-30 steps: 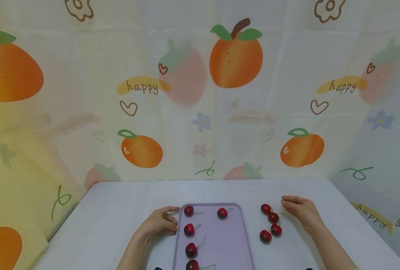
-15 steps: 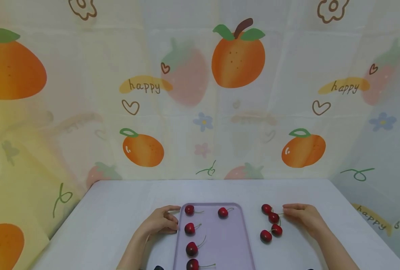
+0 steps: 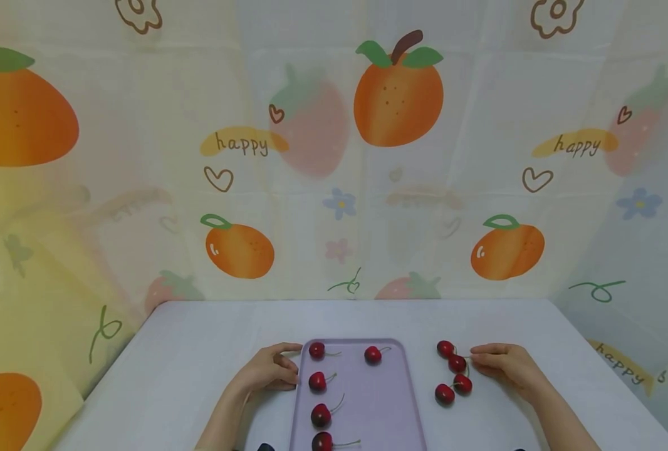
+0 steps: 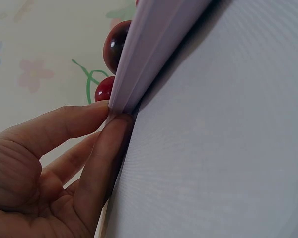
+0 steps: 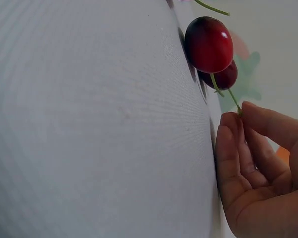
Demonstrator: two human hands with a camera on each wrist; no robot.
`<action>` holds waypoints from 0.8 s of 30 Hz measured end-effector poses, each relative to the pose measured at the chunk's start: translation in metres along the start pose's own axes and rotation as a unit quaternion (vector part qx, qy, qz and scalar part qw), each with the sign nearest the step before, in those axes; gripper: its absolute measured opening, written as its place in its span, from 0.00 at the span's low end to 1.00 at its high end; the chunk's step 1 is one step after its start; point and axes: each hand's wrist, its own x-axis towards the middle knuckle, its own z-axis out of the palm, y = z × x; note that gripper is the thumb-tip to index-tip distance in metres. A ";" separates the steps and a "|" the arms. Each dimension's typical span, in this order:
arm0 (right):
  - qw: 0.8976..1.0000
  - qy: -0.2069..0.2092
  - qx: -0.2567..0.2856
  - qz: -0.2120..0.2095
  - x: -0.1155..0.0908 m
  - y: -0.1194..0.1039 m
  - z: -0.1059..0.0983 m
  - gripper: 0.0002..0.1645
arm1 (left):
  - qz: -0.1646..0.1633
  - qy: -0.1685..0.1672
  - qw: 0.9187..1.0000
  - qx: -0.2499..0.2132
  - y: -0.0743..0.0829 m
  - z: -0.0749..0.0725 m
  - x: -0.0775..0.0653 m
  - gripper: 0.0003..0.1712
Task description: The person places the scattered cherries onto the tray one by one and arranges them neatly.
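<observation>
A lilac tray (image 3: 368,401) lies on the white table with several dark red cherries on it: a column at its left side and a single cherry (image 3: 373,355) at the top right. My left hand (image 3: 269,368) holds the tray's left rim near the far corner; thumb and finger meet its edge (image 4: 139,64) in the left wrist view. Right of the tray sits a cluster of loose cherries (image 3: 444,394). My right hand (image 3: 509,366) pinches the stem (image 5: 234,99) of one cherry (image 3: 457,363) between thumb and fingertips. That cherry is partly hidden in the right wrist view.
The white table (image 3: 215,332) reaches back to a hanging cloth (image 3: 368,181) printed with fruit and the word "happy". Loose cherries lie close together, some touching, between the tray and my right hand. The tray's near end is cut off by the frame.
My right hand has come down and nearer to the loose cherries, and its fingertips have closed on a stem. The left hand stays at the tray rim; the cherries keep their places.
</observation>
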 end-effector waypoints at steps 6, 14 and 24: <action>1.000 0.001 -0.004 0.003 0.001 0.000 0.001 0.23 | -0.001 0.005 1.000 0.009 -0.001 0.000 0.000 0.41; 1.000 -0.001 -0.002 -0.004 0.001 0.002 0.000 0.22 | -0.005 0.007 1.000 0.016 0.001 0.000 -0.001 0.40; 1.000 0.000 -0.003 -0.010 0.002 0.005 0.001 0.23 | 0.002 -0.006 1.000 -0.003 0.004 -0.001 -0.002 0.41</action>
